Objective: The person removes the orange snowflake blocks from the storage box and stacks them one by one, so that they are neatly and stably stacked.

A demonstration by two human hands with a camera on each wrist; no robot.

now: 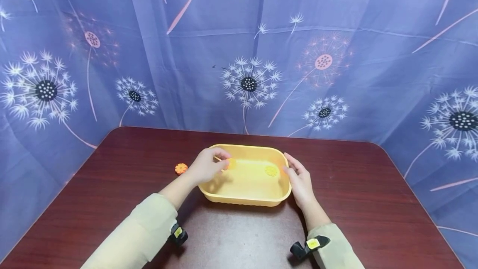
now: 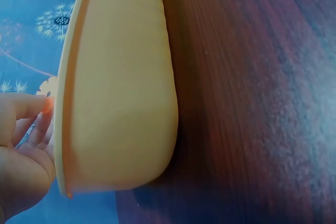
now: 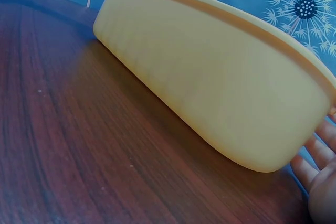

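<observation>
A yellow plastic basin (image 1: 244, 200) with rounded corners stands on the dark red wooden table. Over its left end, my left hand (image 1: 205, 166) pinches an orange flower-shaped piece (image 1: 231, 163) between thumb and fingertips. In the left wrist view, the scalloped edge of this piece (image 2: 48, 84) shows above the fingertips, just beyond the rim. My right hand (image 1: 300, 182) holds the basin's right end, thumb at the rim and fingers (image 3: 316, 151) along the outer wall. Inside the basin, toward the right, lies a yellow flower-shaped piece (image 1: 271, 171).
Another orange flower-shaped piece (image 1: 181, 168) lies on the table, left of the basin and close to my left wrist. Behind the table (image 1: 358, 202) hangs a blue curtain (image 1: 194, 74) with dandelion prints. Black wrist devices (image 1: 310, 247) sit by both sleeves.
</observation>
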